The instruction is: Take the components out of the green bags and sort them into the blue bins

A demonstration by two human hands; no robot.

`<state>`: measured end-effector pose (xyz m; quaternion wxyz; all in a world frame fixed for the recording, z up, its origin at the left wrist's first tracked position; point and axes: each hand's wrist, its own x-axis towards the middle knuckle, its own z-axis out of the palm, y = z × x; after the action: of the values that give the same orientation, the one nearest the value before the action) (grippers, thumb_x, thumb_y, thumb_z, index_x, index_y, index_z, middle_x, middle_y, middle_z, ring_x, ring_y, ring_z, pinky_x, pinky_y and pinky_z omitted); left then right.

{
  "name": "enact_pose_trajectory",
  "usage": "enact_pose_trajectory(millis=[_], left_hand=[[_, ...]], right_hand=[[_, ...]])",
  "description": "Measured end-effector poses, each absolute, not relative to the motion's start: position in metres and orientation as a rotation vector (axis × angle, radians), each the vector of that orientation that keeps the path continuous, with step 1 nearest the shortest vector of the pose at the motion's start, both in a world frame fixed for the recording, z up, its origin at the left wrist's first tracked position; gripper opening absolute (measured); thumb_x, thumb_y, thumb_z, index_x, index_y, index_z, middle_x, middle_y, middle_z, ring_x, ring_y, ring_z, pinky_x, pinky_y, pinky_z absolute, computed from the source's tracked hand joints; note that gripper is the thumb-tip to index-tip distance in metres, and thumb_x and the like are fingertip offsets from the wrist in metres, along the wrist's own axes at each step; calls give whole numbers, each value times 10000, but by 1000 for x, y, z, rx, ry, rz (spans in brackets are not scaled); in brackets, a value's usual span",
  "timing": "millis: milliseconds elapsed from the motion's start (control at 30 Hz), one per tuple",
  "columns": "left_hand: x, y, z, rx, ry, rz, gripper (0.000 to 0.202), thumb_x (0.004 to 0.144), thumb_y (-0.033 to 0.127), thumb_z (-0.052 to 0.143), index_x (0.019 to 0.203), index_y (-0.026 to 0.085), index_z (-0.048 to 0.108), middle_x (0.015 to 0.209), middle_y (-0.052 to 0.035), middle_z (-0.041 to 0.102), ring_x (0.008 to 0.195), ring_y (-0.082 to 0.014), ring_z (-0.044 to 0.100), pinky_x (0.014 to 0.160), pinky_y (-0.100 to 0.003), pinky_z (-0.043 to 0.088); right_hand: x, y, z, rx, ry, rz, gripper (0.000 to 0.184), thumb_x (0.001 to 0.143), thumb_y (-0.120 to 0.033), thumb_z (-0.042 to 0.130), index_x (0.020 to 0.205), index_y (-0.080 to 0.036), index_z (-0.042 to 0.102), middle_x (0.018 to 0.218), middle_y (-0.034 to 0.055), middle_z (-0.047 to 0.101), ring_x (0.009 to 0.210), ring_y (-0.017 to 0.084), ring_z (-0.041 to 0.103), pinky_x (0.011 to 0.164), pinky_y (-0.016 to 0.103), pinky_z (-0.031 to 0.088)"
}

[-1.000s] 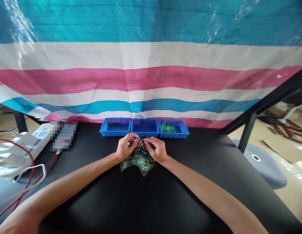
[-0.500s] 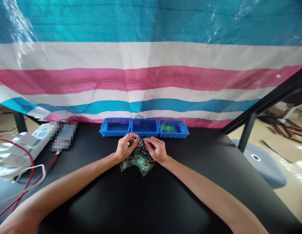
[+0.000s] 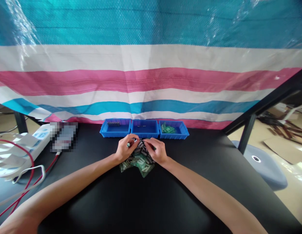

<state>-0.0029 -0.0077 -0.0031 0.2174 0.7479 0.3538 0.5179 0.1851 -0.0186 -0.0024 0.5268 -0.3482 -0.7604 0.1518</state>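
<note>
A heap of small green and grey parts (image 3: 138, 161) lies on the black table (image 3: 151, 201), just in front of three blue bins. My left hand (image 3: 125, 149) rests on the heap's left side with fingers curled, pinching a small green piece. On the heap's right side, my right hand (image 3: 157, 150) has its fingers closed in a pinch on the parts at the top; what it holds is too small to name. The left bin (image 3: 115, 127) holds a few dark parts, the middle bin (image 3: 144, 128) tiny pieces, the right bin (image 3: 173, 129) green parts.
A striped blue, white and pink tarp (image 3: 151, 71) hangs behind the bins. A white power strip (image 3: 41, 135) with red cables (image 3: 24, 156) lies at the table's left. A black frame leg (image 3: 248, 130) and a grey round object (image 3: 260, 165) stand to the right on the floor.
Both hands stay on the heap; the fingers have shifted only slightly. The view has tilted a little.
</note>
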Motion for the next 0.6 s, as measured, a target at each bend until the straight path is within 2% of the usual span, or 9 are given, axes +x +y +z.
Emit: enact_pose_trajectory(millis=[333,600], left_hand=[[-4,-7,-5,2077,1011,1395,113,871,189,596,981,174,575,820,-18,652,545,-69,539,567,-195,459],[-3,-7,-5,2083,1019,1361,111,885,205,580,990,172,568,783,-6,637,525,-65,518,563,-193,448]], right_hand=[[185,-19,0,-814,-1821,376,174,926,-202,532,970,-163,696,695,33,608,591,133,558,572,242,478],[184,-19,0,-812,-1819,376,166,922,-186,539,970,-173,698,763,51,664,646,141,616,609,238,511]])
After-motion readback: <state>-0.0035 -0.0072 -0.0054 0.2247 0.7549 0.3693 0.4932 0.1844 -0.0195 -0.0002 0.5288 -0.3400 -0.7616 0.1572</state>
